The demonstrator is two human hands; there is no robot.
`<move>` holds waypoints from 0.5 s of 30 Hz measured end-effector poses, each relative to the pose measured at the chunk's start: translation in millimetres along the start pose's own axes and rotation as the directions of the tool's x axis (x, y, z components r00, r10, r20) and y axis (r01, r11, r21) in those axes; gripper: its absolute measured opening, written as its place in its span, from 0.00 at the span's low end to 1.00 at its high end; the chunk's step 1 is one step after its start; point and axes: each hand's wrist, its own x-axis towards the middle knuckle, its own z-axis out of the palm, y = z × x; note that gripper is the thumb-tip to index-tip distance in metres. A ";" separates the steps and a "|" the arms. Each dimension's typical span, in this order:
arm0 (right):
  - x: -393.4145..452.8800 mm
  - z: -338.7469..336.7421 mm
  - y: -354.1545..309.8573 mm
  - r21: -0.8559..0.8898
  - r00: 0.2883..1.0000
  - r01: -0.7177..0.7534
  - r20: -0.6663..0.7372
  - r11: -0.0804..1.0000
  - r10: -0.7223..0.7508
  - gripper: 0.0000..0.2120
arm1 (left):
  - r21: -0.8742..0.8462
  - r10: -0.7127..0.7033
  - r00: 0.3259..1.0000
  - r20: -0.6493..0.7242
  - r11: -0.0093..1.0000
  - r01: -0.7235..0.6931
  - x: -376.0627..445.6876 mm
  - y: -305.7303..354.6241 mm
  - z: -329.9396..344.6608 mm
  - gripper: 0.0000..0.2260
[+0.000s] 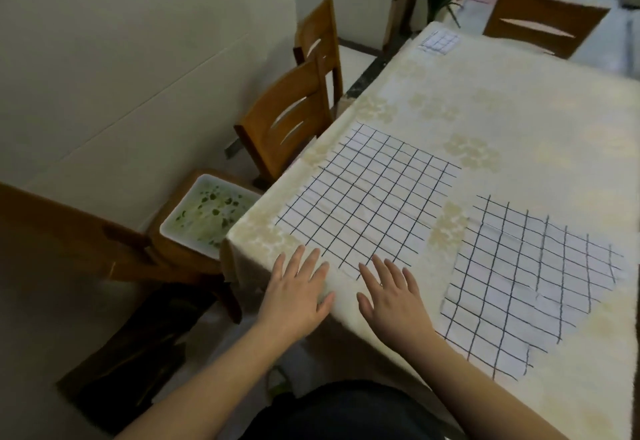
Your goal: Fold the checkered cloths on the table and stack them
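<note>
Head view: left hand (297, 296) and right hand (391, 296), fingers straight and spread, gripping nothing, at six o'clock of the flat checkered cloth (367, 197) on the table (519, 110), rumpled cloth (533, 287) at three o'clock, small folded cloth (439, 41) at twelve o'clock.

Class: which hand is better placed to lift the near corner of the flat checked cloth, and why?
Right. The right hand has its fingertips at the near corner of the flat cloth; the left hand rests on the tablecloth beside it.
</note>
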 end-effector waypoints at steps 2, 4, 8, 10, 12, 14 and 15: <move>7.7 -1.5 -12.5 -0.004 0.998 -0.067 0.001 0.998 0.067 0.28 | 0.011 0.058 0.998 -0.001 0.998 -0.058 12.0 -19.7 -6.6 0.34; 15.0 -4.6 -23.8 0.000 0.992 -0.128 0.008 0.992 0.128 0.28 | 0.021 0.106 0.994 0.002 0.994 -0.106 23.2 -36.4 -12.3 0.35; 27.3 -8.7 -36.1 0.053 0.979 -0.204 -0.007 0.978 0.205 0.27 | 0.036 0.189 0.982 0.021 0.981 -0.190 48.4 -56.9 -16.3 0.34; 31.8 -6.9 -36.0 0.066 0.972 -0.231 -0.031 0.971 0.233 0.27 | 0.050 0.222 0.974 0.044 0.973 -0.224 63.1 -59.2 -14.6 0.33; 37.0 -4.5 -33.1 0.074 0.964 -0.260 -0.031 0.963 0.263 0.28 | 0.051 0.250 0.966 0.067 0.966 -0.254 79.2 -58.0 -12.3 0.31; 45.7 -2.3 -26.7 0.100 0.956 -0.288 -0.022 0.952 0.291 0.28 | 0.061 0.271 0.959 0.086 0.959 -0.277 95.3 -54.9 -10.8 0.33; 50.4 -1.4 -22.8 0.121 0.953 -0.297 -0.019 0.947 0.302 0.29 | 0.063 0.282 0.954 0.100 0.955 -0.289 102.8 -53.1 -9.8 0.34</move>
